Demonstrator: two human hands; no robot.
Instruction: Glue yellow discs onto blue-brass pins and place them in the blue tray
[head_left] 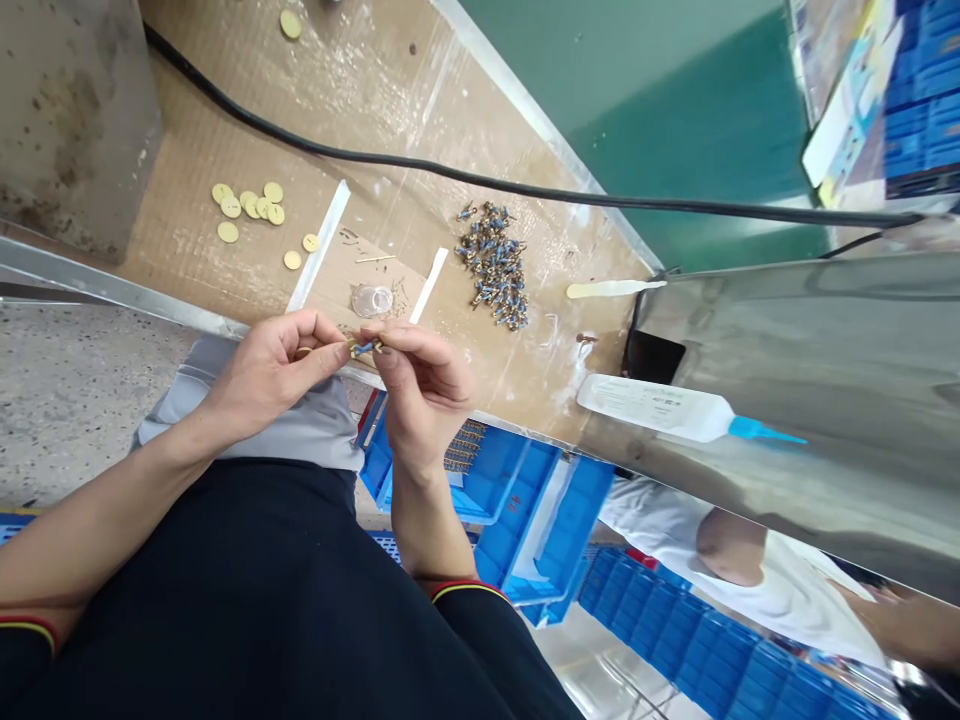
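Note:
Just over the table's front edge, both my hands meet at a small blue-and-brass part (365,349). My left hand (281,368) is closed, thumb and forefinger pinching its left end, where a bit of yellow shows. The right end sits between the thumb and fingers of my right hand (429,385). Fingertips cover much of the part, so its exact kind is unclear. Right behind the hands stands a small clear plastic cup (372,300) on a cardboard piece (330,285), with tiny loose pins (401,295) and a thin stick (375,259) around it.
Similar blue-and-brass parts (495,265) lie heaped on the table. Yellow discs (251,204) are scattered at left. A black cable (420,163) crosses the table. A white bottle with blue nozzle (660,408) lies at right. Blue bins (517,520) stand below; another person's arm (731,545) shows beyond.

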